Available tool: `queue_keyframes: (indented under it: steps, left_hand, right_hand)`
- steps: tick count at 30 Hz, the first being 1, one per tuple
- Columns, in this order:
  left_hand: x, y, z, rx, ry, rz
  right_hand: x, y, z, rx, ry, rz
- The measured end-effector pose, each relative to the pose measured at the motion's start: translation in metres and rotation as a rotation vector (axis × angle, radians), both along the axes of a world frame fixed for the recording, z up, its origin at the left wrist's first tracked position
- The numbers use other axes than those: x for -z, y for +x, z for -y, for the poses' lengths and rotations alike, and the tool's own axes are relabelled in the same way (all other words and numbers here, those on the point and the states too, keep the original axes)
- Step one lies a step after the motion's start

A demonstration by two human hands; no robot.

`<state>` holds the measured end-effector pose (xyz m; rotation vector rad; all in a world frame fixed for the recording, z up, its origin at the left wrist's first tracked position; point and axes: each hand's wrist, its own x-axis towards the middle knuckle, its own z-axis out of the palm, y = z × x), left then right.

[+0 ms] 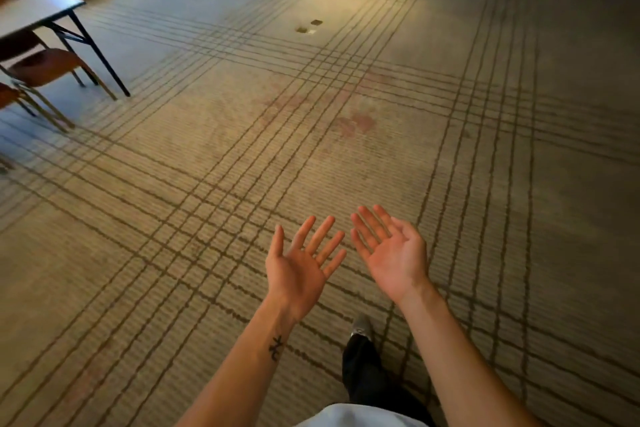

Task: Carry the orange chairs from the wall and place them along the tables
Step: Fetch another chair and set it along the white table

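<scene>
Right of table (33,12), broad carpet (346,156)

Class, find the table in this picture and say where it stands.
In the head view, the table stands at the upper left edge, with an orange chair right by its dark legs.

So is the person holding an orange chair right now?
No, the left hand and right hand are both open, palms up and empty, while the orange chairs stand away at the left.
</scene>
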<state>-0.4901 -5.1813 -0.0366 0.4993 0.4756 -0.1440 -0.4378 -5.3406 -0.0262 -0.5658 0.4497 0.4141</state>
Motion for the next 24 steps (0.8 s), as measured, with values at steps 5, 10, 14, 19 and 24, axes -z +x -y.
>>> queue_keyframes:
  steps: [5,10,14,19,24]
  left_hand:
    - [-0.012,0.129,-0.021,-0.077,0.019,0.001]
    - [-0.027,0.222,-0.048,-0.17,-0.02,0.013]
    - [-0.021,0.298,-0.079,-0.225,-0.025,-0.032]
    - [0.0,0.411,-0.141,-0.263,-0.017,-0.061]
    - [0.008,0.522,-0.225,-0.335,-0.081,-0.043]
  right_hand:
    - [-0.002,0.138,-0.027,-0.081,0.011,-0.018]
    - [-0.019,0.245,-0.059,-0.182,0.023,0.002]
    - [-0.019,0.329,-0.088,-0.209,0.008,0.003]
    - [0.003,0.445,-0.15,-0.224,-0.002,-0.045]
    - [-0.002,0.559,-0.227,-0.235,-0.037,-0.047]
